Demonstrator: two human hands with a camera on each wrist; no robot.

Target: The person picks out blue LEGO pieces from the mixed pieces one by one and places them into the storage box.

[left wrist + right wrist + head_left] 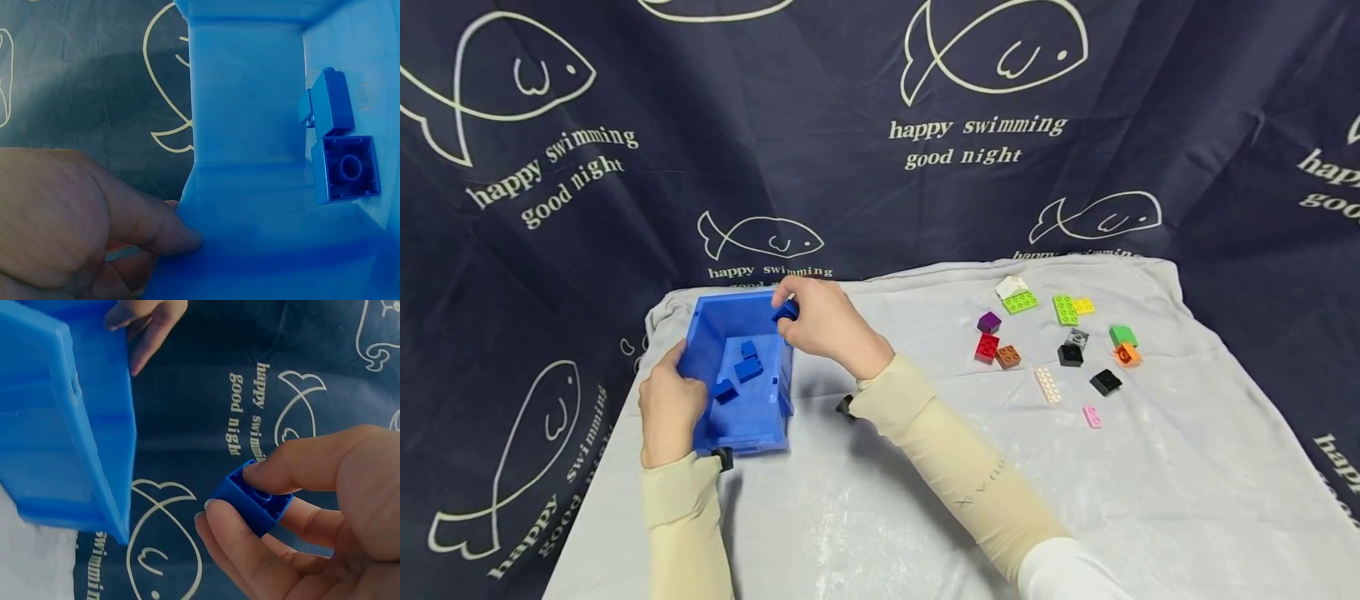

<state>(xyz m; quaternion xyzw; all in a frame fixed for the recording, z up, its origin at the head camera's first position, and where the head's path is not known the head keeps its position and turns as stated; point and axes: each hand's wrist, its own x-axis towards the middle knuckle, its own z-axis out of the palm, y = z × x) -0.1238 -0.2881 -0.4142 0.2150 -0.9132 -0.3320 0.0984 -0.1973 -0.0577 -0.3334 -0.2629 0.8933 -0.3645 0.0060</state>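
Observation:
A blue plastic bin [752,429] stands at the left of the table, with several blue toy bricks [748,368] lying on its floor. My left hand [673,408] grips the bin's left wall; in the left wrist view the thumb [178,237] lies over the rim on the inner side. My right hand [827,321] is raised at the bin's far right corner. Between its thumb and fingers it pinches a blue toy brick [253,500], whose hollow underside faces the thumb in the right wrist view. In the left wrist view one brick [347,169] shows its hollow underside.
Loose toy bricks lie spread on the table's right half, among them a red brick [987,347], a purple brick [988,322], a black brick [1106,382] and a pink brick [1092,417]. A dark printed curtain [850,167] hangs behind the grey-white tablecloth [865,517].

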